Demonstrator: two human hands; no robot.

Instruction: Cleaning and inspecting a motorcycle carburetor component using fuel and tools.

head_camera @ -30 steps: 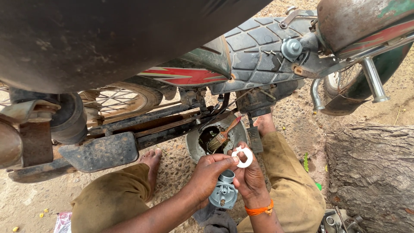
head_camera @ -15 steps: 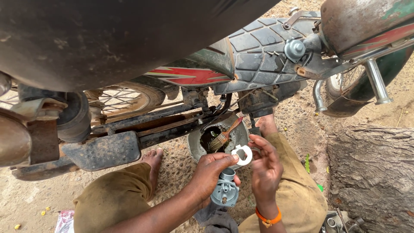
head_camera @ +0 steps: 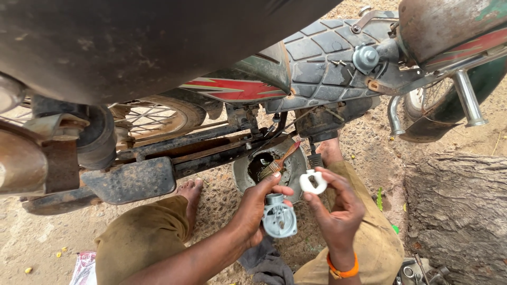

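A round metal bowl [head_camera: 243, 177] sits on the ground below the motorcycle [head_camera: 317, 58] frame, just beyond the hands. It holds dark liquid, and a paintbrush [head_camera: 280, 161] leans in it, bristles down in the liquid, wooden handle slanting up and to the right over the rim.

The ground [head_camera: 364, 142] is sandy and gravelly, outdoors. A rough log [head_camera: 459, 211] lies at right; small tools lie at its near end, too small to identify. A grey rag [head_camera: 266, 264] lies between the person's knees, under the left wrist. Bare feet rest on the sand on either side of the bowl. The motorcycle spans the upper view, with a footrest plate [head_camera: 129, 182] at left and a treaded tyre [head_camera: 322, 63] at centre.

The left hand [head_camera: 259, 208] is closed around a grey metal carburettor body [head_camera: 279, 217], held just above the rag and just near of the bowl. Its long axis runs roughly vertical in the view, and its open round face is turned toward the camera.

The right hand [head_camera: 335, 211], with an orange wristband [head_camera: 342, 269], pinches a white float [head_camera: 312, 181] between thumb and fingertips. The float is horseshoe-shaped; it sits just above and to the right of the carburettor body, apart from it, its flat side facing the camera.
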